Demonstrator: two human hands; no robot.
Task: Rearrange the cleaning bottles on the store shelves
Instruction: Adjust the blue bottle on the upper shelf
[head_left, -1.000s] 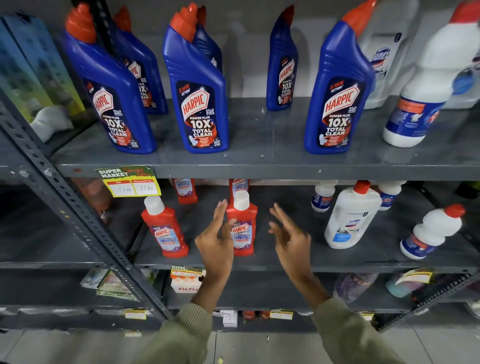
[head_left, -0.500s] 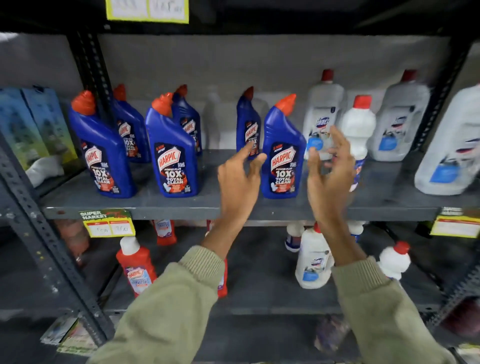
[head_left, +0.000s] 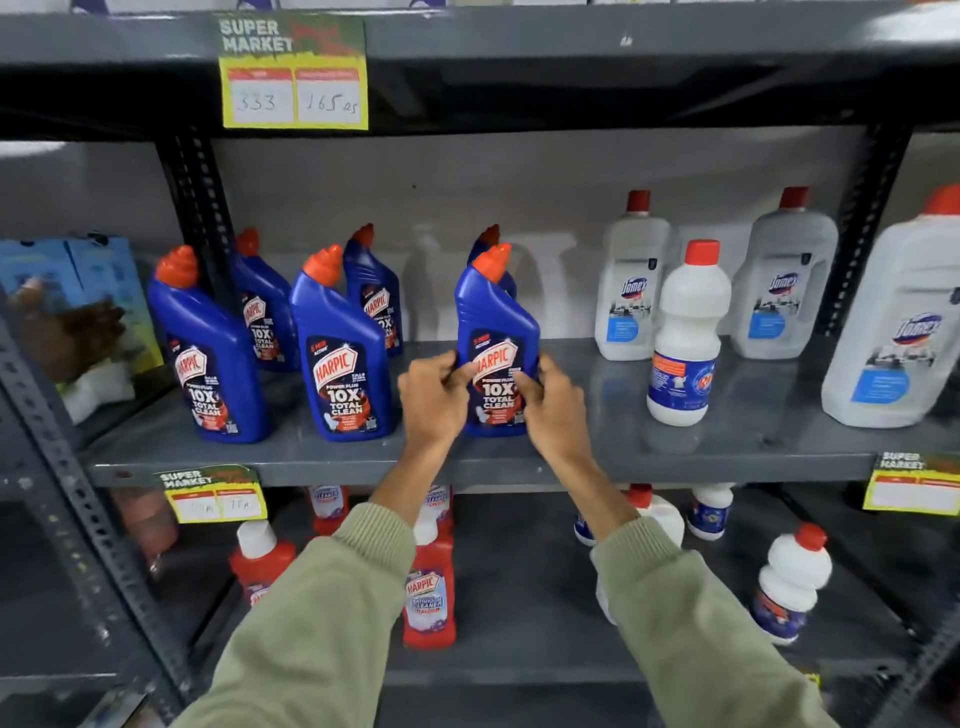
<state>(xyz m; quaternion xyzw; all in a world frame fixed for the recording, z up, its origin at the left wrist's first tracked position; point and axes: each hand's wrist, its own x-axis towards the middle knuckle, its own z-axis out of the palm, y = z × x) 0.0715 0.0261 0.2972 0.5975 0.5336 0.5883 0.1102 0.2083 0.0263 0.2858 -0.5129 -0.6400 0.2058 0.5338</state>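
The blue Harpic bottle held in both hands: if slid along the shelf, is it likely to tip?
Probably somewhat: the bottle is tall with a narrow angled neck. Rigid glossy plastic likely slides easily on the smooth shelf. Both hands low on it should steady it.

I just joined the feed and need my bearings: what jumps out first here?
Both hands grip one blue Harpic bottle at the front middle of the centre shelf: left hand on its left side, right hand on its right. More blue bottles stand to its left, white bottles to its right. A yellow price tag hangs on the shelf above.
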